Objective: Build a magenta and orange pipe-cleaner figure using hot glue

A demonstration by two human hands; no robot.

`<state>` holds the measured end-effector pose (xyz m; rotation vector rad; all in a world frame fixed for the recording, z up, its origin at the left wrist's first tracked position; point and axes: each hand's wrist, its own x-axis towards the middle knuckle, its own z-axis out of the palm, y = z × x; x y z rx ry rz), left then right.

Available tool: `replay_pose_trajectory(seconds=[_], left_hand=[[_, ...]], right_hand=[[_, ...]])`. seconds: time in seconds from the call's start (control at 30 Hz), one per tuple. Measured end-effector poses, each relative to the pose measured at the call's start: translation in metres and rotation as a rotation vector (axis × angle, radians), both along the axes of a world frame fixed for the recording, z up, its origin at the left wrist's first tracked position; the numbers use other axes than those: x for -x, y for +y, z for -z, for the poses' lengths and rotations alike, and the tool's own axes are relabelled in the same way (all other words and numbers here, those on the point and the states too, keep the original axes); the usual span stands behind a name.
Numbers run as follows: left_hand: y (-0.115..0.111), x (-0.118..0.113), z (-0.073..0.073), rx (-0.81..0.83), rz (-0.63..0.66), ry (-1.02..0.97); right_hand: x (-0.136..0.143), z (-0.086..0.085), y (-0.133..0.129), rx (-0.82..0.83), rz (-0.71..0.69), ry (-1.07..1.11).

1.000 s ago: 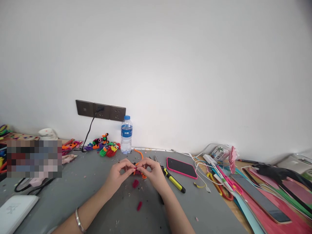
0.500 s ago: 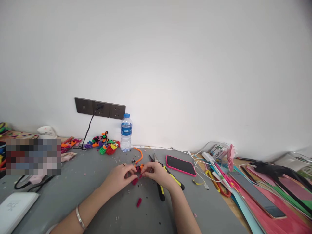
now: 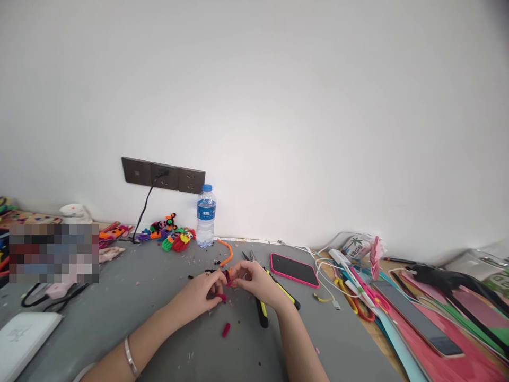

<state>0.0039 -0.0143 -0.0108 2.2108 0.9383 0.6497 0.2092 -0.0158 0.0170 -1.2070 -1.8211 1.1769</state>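
My left hand [image 3: 203, 291] and my right hand [image 3: 253, 281] meet over the grey tabletop. Both have their fingers closed on a small pipe-cleaner figure [image 3: 228, 274] in magenta, orange and black, mostly hidden by the fingertips. A magenta pipe-cleaner piece [image 3: 223, 298] shows at my left thumb; whether the thumb touches it I cannot tell. Another magenta piece [image 3: 226, 329] lies nearer to me. Beyond the hands is a curved orange pipe cleaner [image 3: 226, 252]. Beside and partly beneath my right hand lie yellow-and-black handled pliers [image 3: 261, 312] and a second such handle [image 3: 289, 297].
A water bottle [image 3: 205, 217] stands by the wall near finished pipe-cleaner figures [image 3: 178, 239]. At right are a pink-cased phone [image 3: 295, 269], a white cable [image 3: 336, 305], scissors [image 3: 356, 300] and another phone [image 3: 417, 318]. A white box [image 3: 26, 339] sits at left. Small scraps dot the tabletop.
My left hand has turned slightly, its thumb lower and its fingertips closer to the right hand. The right hand has shifted slightly, and the figure between them has tilted.
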Motion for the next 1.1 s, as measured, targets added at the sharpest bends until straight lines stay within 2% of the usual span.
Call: replay_pose_trajectory(seconds=[0.23,0.43,0.67,0.93,1.1], left_hand=[[0.005,-0.001,-0.001,0.231,-0.026,-0.238],[0.011,-0.002,0.005,0.380,-0.097,-0.435],[0.013,-0.001,0.000,0.492,-0.149,-0.568],[0.012,-0.001,-0.001,0.497,-0.156,-0.569],[0.013,-0.001,0.004,0.475,-0.172,-0.563]], right_hand=[[0.010,-0.004,-0.003,-0.005,-0.024,0.031],[0.022,-0.003,-0.002,-0.062,0.049,0.032],[0.026,-0.001,0.000,-0.064,0.106,0.061],[0.027,0.002,0.002,0.029,0.114,0.223],[0.030,0.008,0.004,-0.024,0.134,0.119]])
